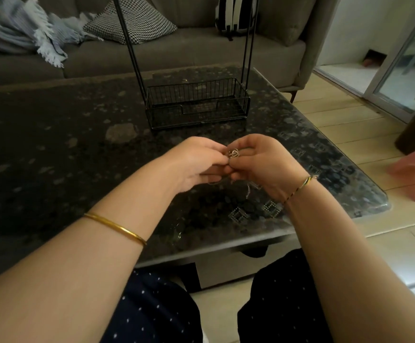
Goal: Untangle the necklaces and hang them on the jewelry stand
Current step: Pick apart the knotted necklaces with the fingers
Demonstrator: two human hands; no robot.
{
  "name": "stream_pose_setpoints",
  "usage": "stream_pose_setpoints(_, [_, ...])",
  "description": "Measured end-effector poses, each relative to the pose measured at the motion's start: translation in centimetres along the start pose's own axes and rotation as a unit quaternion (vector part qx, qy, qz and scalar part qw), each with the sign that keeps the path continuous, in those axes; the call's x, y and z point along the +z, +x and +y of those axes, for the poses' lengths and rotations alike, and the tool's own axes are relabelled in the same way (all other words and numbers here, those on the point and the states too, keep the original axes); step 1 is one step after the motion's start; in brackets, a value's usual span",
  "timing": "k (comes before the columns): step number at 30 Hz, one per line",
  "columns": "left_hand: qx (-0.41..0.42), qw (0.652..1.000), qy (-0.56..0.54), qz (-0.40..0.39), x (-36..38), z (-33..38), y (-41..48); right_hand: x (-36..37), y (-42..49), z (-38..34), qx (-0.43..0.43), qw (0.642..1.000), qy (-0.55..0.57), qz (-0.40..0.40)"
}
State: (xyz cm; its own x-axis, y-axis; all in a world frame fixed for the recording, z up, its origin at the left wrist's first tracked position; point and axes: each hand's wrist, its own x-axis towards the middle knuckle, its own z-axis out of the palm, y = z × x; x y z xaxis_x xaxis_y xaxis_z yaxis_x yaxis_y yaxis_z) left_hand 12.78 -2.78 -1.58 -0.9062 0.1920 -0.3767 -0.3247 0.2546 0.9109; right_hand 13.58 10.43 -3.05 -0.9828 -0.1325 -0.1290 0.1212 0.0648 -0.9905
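Necklaces (233,153) are sitting bunched between both hands above the table (65,144), near the black jewelry stand (196,105). Left hand (196,162) and right hand (263,162) are each keeping a narrow grip, pinching the tangle.

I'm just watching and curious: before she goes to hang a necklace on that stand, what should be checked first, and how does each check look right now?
1. Both hands hold the necklaces: ok, left hand and right hand pinch the bundle together.
2. Chains untangled: not ok, they look bunched.
3. Loose chain hangs free below the hands: cannot tell, blurred.
4. Jewelry stand upright, beyond the hands: ok.
5. Top bar free: cannot tell, out of frame.
6. Table between hands and stand clear: ok.
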Motion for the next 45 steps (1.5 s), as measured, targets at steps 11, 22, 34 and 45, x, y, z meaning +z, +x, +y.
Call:
stream_pose_setpoints(11, [0.013,0.998,0.035,0.048,0.4,0.1,2.0,-1.1,0.7,0.0,-0.034,0.991,-0.127,0.002])
stream_pose_setpoints(22, [0.078,0.981,0.075,0.161,0.1,0.4,3.7,-0.6,2.3,-0.1,-0.012,0.988,-0.138,0.070])
stream_pose_setpoints(34, [0.063,0.972,-0.100,0.201,-1.5,0.7,3.5,0.1,2.3,-0.4,0.000,0.986,-0.155,0.056])
stream_pose_setpoints(45, [0.094,0.971,-0.060,0.212,-2.2,0.3,3.6,1.0,2.4,-0.8,0.096,0.992,0.076,-0.011])
